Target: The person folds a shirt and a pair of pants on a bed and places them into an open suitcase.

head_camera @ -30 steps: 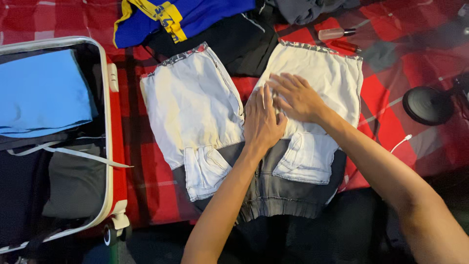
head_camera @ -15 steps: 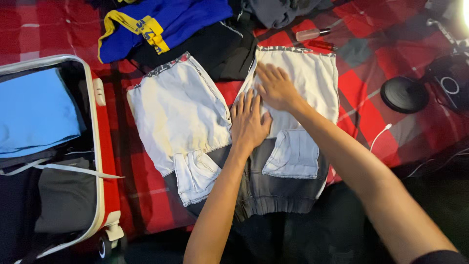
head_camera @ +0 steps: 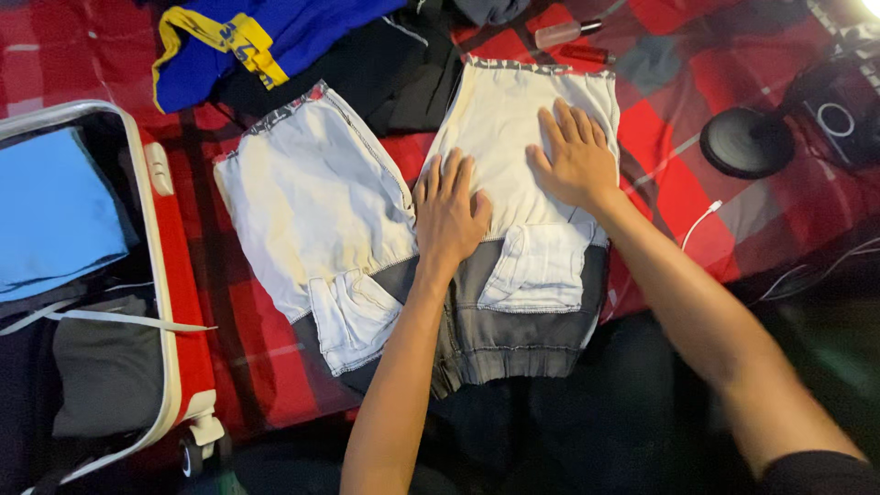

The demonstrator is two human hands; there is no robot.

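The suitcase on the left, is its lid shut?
No, the suitcase lies open, with a folded light blue garment and dark grey clothes showing inside it.

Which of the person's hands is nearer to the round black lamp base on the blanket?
Right. The right hand lies flat on the shorts' leg nearest the black lamp base; the left hand rests at the middle of the shorts, farther away.
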